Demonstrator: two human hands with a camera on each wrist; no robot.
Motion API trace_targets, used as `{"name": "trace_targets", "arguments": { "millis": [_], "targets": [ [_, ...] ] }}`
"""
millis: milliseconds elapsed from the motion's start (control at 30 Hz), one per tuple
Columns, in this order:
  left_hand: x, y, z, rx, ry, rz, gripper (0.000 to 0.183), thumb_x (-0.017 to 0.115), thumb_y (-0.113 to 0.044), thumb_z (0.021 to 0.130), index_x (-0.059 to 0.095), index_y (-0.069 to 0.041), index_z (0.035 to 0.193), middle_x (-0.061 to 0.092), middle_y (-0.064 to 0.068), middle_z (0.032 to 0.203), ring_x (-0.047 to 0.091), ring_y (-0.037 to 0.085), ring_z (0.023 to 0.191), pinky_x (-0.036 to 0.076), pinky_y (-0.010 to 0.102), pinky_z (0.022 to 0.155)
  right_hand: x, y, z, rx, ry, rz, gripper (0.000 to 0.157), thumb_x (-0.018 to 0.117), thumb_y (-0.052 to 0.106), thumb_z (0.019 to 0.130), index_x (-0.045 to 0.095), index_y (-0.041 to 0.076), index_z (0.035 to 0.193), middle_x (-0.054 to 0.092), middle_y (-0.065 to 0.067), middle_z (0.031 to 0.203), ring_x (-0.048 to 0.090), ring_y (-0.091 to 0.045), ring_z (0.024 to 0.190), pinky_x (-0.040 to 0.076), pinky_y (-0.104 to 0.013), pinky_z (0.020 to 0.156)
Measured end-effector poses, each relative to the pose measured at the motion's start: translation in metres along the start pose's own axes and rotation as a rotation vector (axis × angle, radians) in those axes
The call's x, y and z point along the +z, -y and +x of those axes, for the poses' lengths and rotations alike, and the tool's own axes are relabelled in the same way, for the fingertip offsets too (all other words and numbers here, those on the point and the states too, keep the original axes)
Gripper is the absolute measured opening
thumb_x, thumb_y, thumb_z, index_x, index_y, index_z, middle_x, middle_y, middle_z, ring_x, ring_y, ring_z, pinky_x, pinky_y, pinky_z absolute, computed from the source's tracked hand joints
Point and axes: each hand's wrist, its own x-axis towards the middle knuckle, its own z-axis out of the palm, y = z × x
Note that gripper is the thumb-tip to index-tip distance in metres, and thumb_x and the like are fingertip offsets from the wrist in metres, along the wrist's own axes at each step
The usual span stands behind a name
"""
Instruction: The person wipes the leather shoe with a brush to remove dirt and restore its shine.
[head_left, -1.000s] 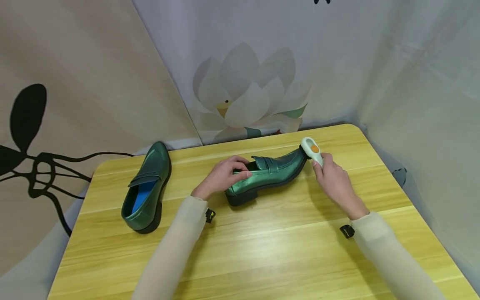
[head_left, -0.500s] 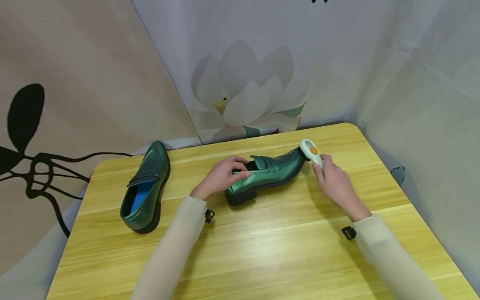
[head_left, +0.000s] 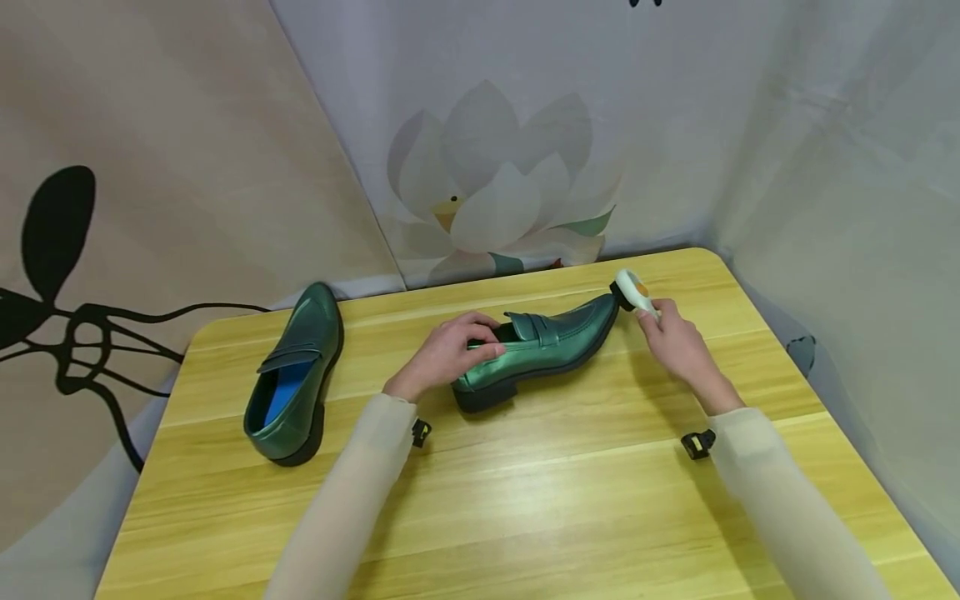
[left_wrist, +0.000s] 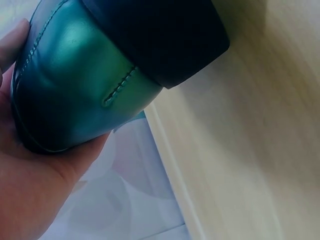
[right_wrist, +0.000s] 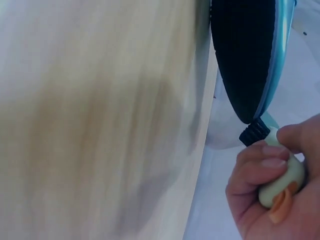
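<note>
My left hand [head_left: 447, 352] grips the heel end of a green loafer [head_left: 558, 343], its fingers inside the opening and its thumb along the outer side. The left wrist view shows the shoe's heel counter [left_wrist: 85, 90] in that grip. The loafer is tilted, toe raised off the table and pointing right. In my right hand [head_left: 678, 342] is a pale brush [head_left: 634, 287] with an orange spot and dark bristles, held by its handle. Its bristles [right_wrist: 255, 132] are at the toe tip; in the right wrist view they appear to touch it.
A matching green loafer [head_left: 296, 375] with a blue insole stands upright on the left of the wooden table [head_left: 525, 517]. Behind the table's back edge hangs a pale printed cloth [head_left: 525, 125]. Another pale cloth wall [head_left: 862, 208] borders the right side.
My right hand has shifted slightly right and turned the brush, so its bristles moved from over the toe's top to the toe's tip. My left hand and the loafer stay put.
</note>
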Motion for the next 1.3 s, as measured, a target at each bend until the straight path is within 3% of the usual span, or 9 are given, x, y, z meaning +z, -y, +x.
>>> {"name": "trace_targets", "arguments": {
  "millis": [167, 300, 533, 800, 900, 1000, 1167, 1300],
  "targets": [
    [-0.003, -0.003, -0.002, 0.035, 0.024, 0.058, 0.021, 0.066, -0.03, 0.103, 0.08, -0.013, 0.106, 0.059, 0.009, 0.142, 0.058, 0.025, 0.126, 0.047, 0.045, 0.105, 0.003, 0.003, -0.021, -0.049, -0.081, 0.022, 0.067, 0.034, 0.045, 0.112, 0.031, -0.009, 0.152, 0.049, -0.01, 0.077, 0.044, -0.021, 0.054, 0.037, -0.035, 0.047],
    [-0.006, -0.012, -0.002, 0.095, 0.052, 0.201, 0.022, 0.066, -0.033, 0.103, 0.079, -0.016, 0.108, 0.057, 0.009, 0.144, 0.06, 0.024, 0.122, 0.05, 0.043, 0.102, 0.005, 0.009, -0.039, -0.08, -0.128, 0.021, 0.065, 0.036, 0.045, 0.112, 0.034, -0.006, 0.152, 0.048, -0.009, 0.076, 0.043, -0.021, 0.054, 0.037, -0.034, 0.047],
    [-0.007, -0.02, 0.0, 0.226, 0.05, 0.467, 0.022, 0.065, -0.039, 0.101, 0.079, -0.022, 0.104, 0.057, 0.007, 0.143, 0.06, 0.027, 0.126, 0.05, 0.045, 0.104, 0.009, 0.018, -0.054, -0.08, -0.104, 0.012, 0.064, 0.039, 0.045, 0.112, 0.035, -0.005, 0.152, 0.048, -0.009, 0.074, 0.043, -0.021, 0.054, 0.037, -0.034, 0.047],
    [0.003, -0.008, -0.004, 0.289, 0.004, 0.532, 0.021, 0.065, -0.038, 0.101, 0.078, -0.021, 0.103, 0.055, 0.009, 0.146, 0.056, 0.031, 0.131, 0.046, 0.049, 0.108, 0.015, 0.021, -0.055, -0.084, -0.087, 0.001, 0.062, 0.04, 0.042, 0.112, 0.036, -0.006, 0.151, 0.051, -0.01, 0.075, 0.046, -0.022, 0.056, 0.039, -0.035, 0.05],
    [0.007, -0.004, -0.008, 0.277, 0.007, 0.521, 0.02, 0.066, -0.038, 0.101, 0.077, -0.022, 0.104, 0.053, 0.009, 0.148, 0.053, 0.032, 0.135, 0.045, 0.052, 0.108, 0.015, 0.022, -0.055, -0.078, -0.09, 0.003, 0.062, 0.04, 0.042, 0.112, 0.037, -0.006, 0.151, 0.051, -0.01, 0.076, 0.046, -0.022, 0.057, 0.039, -0.035, 0.05],
    [0.009, -0.004, -0.009, 0.24, 0.01, 0.489, 0.026, 0.067, -0.039, 0.1, 0.073, -0.018, 0.114, 0.05, 0.01, 0.151, 0.051, 0.031, 0.137, 0.045, 0.052, 0.109, 0.016, 0.022, -0.055, -0.077, -0.088, 0.003, 0.061, 0.04, 0.042, 0.112, 0.037, -0.006, 0.151, 0.051, -0.011, 0.077, 0.046, -0.022, 0.057, 0.039, -0.035, 0.05],
    [0.008, -0.008, -0.008, 0.104, 0.012, 0.388, 0.077, 0.077, -0.047, 0.091, 0.045, -0.009, 0.151, 0.038, 0.01, 0.16, 0.052, 0.029, 0.134, 0.044, 0.048, 0.111, 0.017, 0.021, -0.056, -0.081, -0.079, 0.002, 0.06, 0.041, 0.041, 0.112, 0.038, -0.005, 0.15, 0.052, -0.01, 0.077, 0.047, -0.022, 0.058, 0.04, -0.035, 0.051],
    [0.004, -0.009, -0.006, -0.015, 0.053, 0.321, 0.109, 0.085, -0.05, 0.083, 0.024, -0.009, 0.164, 0.031, 0.01, 0.165, 0.045, 0.03, 0.142, 0.038, 0.046, 0.117, 0.018, 0.02, -0.056, -0.084, -0.079, -0.001, 0.058, 0.041, 0.04, 0.112, 0.039, -0.005, 0.149, 0.052, -0.01, 0.077, 0.047, -0.022, 0.058, 0.04, -0.036, 0.052]
  ]
}}
